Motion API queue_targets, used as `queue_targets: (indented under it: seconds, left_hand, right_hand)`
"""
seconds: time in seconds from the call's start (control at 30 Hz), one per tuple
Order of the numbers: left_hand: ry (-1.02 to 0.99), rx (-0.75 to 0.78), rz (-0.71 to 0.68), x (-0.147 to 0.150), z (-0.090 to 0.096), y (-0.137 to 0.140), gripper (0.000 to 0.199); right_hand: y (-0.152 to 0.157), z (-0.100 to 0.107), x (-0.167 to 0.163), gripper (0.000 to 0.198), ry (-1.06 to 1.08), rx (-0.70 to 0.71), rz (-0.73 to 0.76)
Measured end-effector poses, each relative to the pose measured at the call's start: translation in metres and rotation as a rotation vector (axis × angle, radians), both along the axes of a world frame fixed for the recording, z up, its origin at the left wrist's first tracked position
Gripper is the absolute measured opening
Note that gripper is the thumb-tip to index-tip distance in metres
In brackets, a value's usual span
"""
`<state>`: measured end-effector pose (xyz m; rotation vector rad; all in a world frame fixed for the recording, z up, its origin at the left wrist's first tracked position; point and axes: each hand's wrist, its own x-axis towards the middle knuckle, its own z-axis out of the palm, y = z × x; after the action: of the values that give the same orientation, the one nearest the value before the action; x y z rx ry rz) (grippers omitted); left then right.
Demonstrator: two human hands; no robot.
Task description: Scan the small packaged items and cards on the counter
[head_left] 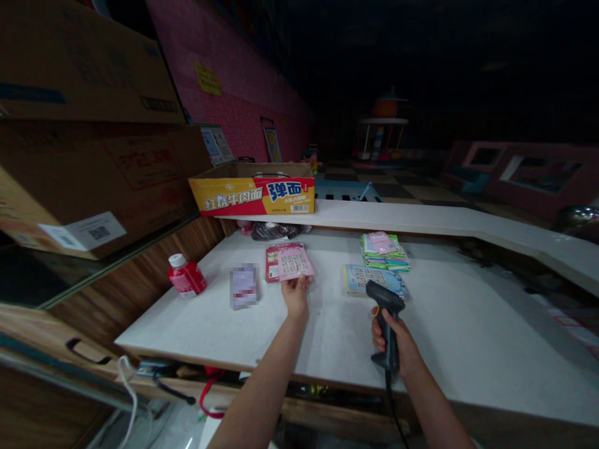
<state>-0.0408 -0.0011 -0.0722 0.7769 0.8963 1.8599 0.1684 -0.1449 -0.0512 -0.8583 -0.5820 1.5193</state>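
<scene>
My left hand [296, 295] pinches the near edge of a pink printed packet [294, 260], which overlaps a red packet [272, 264] on the white desk. In my right hand [392, 337] is a black barcode scanner [387, 324], its fingers wrapped round the handle and its head tilted up and to the left. A cable runs down from the handle's base. Just beyond the scanner lies a blue and yellow printed packet [367, 279]. Behind that, a stack of green packets [384, 257] carries a small pink packet [382, 242] on top.
A red bottle with a white cap [186, 276] and a blurred-out purple item [244, 286] stand left on the desk [327, 337]. A red and yellow noodle carton [255, 194] sits on the raised ledge [412, 217]. Large cardboard boxes [93, 181] are stacked at left.
</scene>
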Motion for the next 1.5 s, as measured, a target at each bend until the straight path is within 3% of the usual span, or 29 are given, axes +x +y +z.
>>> queue_targets:
  seconds: [0.2, 0.3, 0.37, 0.47, 0.53, 0.67, 0.83, 0.93, 1.3, 1.5]
  left_hand:
    - [-0.054, -0.144, 0.129, 0.005, 0.004, -0.002, 0.049]
    - [0.112, -0.244, 0.164, 0.002, 0.010, -0.013, 0.046]
    - [0.423, -0.232, 0.160, -0.005, 0.016, -0.023, 0.042]
    - [1.099, -0.106, 0.175, -0.019, 0.026, -0.034, 0.023]
    - [1.471, -0.057, 0.182, -0.028, 0.032, -0.037, 0.027]
    - [1.832, -0.144, 0.172, -0.041, 0.037, -0.031, 0.045]
    - [2.001, -0.179, 0.226, -0.047, 0.039, -0.021, 0.049]
    - [2.050, -0.176, 0.184, -0.048, 0.040, -0.016, 0.051]
    - [2.058, -0.235, 0.057, -0.065, 0.055, 0.001, 0.044]
    - [2.045, -0.306, 0.153, -0.051, 0.064, 0.008, 0.039]
  right_hand:
    - [-0.005, 0.001, -0.001, 0.038, 0.034, 0.040, -0.026]
    - [-0.007, 0.000, 0.002, 0.038, 0.044, 0.037, -0.005]
    - [-0.007, -0.001, 0.004, 0.038, 0.055, 0.036, 0.008]
    - [-0.006, -0.003, 0.006, 0.039, 0.071, 0.034, 0.012]
    - [-0.006, -0.003, 0.007, 0.039, 0.083, 0.031, 0.007]
    - [-0.007, -0.003, 0.005, 0.036, 0.109, 0.033, -0.002]
    - [-0.007, -0.002, 0.005, 0.036, 0.134, 0.044, -0.040]
    - [-0.007, -0.003, 0.007, 0.036, 0.145, 0.048, -0.006]
    - [-0.005, -0.007, 0.011, 0.032, 0.185, 0.053, 0.030]
    - [-0.004, -0.005, 0.008, 0.034, 0.190, 0.039, -0.006]
